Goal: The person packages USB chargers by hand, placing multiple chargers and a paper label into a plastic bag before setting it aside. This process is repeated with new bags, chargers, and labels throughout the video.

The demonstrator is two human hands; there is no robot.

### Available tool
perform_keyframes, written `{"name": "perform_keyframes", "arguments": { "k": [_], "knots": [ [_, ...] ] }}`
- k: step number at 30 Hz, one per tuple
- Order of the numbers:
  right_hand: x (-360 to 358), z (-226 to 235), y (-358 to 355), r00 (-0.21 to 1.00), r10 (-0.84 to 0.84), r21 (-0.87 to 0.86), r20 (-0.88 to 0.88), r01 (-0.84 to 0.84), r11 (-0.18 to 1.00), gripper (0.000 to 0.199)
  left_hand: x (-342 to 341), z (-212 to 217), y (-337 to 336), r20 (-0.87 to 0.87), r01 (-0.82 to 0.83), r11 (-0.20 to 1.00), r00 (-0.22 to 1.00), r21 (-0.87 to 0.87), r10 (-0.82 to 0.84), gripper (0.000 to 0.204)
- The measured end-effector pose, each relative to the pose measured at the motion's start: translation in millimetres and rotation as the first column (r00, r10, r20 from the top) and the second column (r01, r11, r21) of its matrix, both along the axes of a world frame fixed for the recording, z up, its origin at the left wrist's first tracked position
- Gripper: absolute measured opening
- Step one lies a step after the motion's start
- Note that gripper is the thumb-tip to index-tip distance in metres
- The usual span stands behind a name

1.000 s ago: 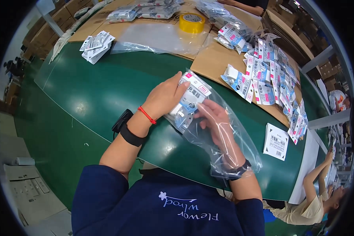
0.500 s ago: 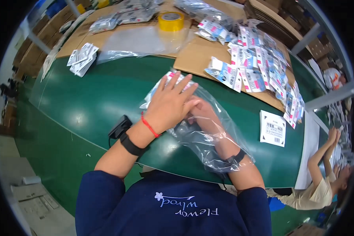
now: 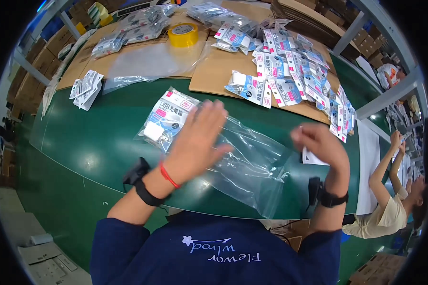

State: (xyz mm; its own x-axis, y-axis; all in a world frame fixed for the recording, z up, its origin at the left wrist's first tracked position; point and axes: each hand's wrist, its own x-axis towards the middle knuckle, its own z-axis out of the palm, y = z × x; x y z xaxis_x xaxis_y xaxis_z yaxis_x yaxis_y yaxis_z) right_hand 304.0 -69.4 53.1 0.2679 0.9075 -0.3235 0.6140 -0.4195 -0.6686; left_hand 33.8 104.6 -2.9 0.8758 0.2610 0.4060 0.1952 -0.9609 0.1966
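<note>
A clear plastic bag [image 3: 252, 164] lies on the green table in front of me, its loose end toward my right. Packaged USB chargers [image 3: 169, 114] with white, pink and blue print are at the bag's far left end. My left hand [image 3: 199, 135] is open, its fingers stretched out over the bag beside the charger packs; it is slightly blurred. To the right, clear of the bag, my right hand [image 3: 323, 145] has its fingers curled in, with nothing visible in them. It covers most of a white printed label stack [image 3: 314, 158].
Many charger packs [image 3: 295, 71] are heaped on cardboard [image 3: 207, 78] at the back right. A yellow tape roll [image 3: 183, 35], clear bags [image 3: 138, 61] and filled bags [image 3: 142, 23] lie at the back. White slips [image 3: 86, 89] sit far left. A person [image 3: 387, 204] works at the right.
My right hand has come out of the plastic bag and moved right, over the label stack. My left hand has shifted slightly left, uncovering the charger packs. The view has shifted a little.
</note>
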Motion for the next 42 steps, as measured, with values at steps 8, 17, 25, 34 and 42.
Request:
{"name": "perform_keyframes", "arguments": {
  "k": [8,17,25,34,42],
  "knots": [
    [-46.2,-79.9,175.4,0.837,-0.316,0.409,0.446,0.123,0.904,0.061,34.5,-36.8,-56.2,-0.058,0.334,0.897,0.929,-0.290,-0.365,0.056],
    [-33.4,-70.2,131.5,0.966,-0.151,0.678,0.211,-0.034,0.734,0.061,14.5,-4.6,-26.8,0.359,0.341,0.111,0.891,-0.933,0.277,0.043],
    [-82.2,-18.5,65.7,0.769,-0.174,0.738,0.615,-0.485,0.468,0.060,36.5,12.5,-6.8,0.322,0.440,-0.344,0.880,-0.829,0.350,0.035],
    [-88.4,-34.4,56.9,0.602,0.014,0.450,-0.798,0.580,0.679,0.052,39.1,4.2,-21.2,0.358,0.469,-0.261,0.854,-0.843,0.378,0.029],
    [-92.5,-41.5,54.8,0.724,0.006,0.537,-0.689,0.506,0.675,0.032,29.2,19.0,-22.1,0.310,0.444,-0.432,0.885,-0.785,0.348,0.032]
  ]
}}
